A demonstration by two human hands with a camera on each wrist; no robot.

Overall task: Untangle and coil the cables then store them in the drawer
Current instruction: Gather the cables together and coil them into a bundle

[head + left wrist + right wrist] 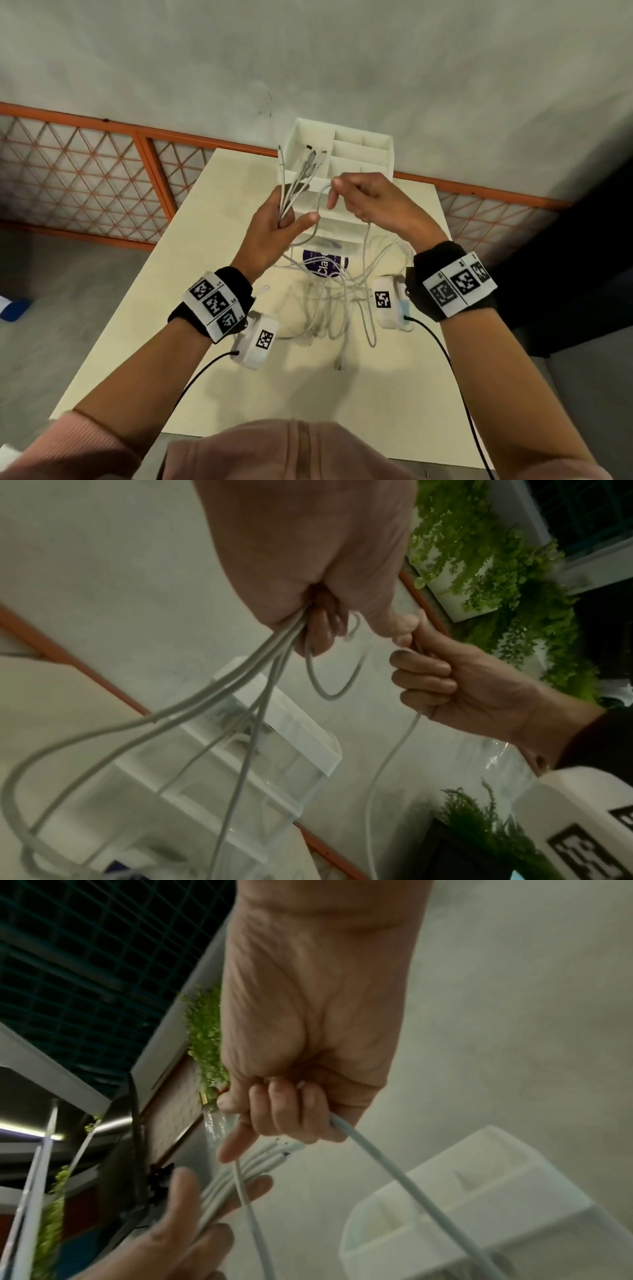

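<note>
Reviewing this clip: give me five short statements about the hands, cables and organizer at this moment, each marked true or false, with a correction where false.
1. The left hand grips a bundle of white cables with their connector ends sticking up. True.
2. The right hand is empty and open. False: its fingers are curled round a single cable strand.
3. All the cables are already coiled. False: a loose tangle lies on the table.
4. A white organizer stands on the table beyond the hands. True.
5. The left hand rests flat on the table. False: it is raised above it.
</note>
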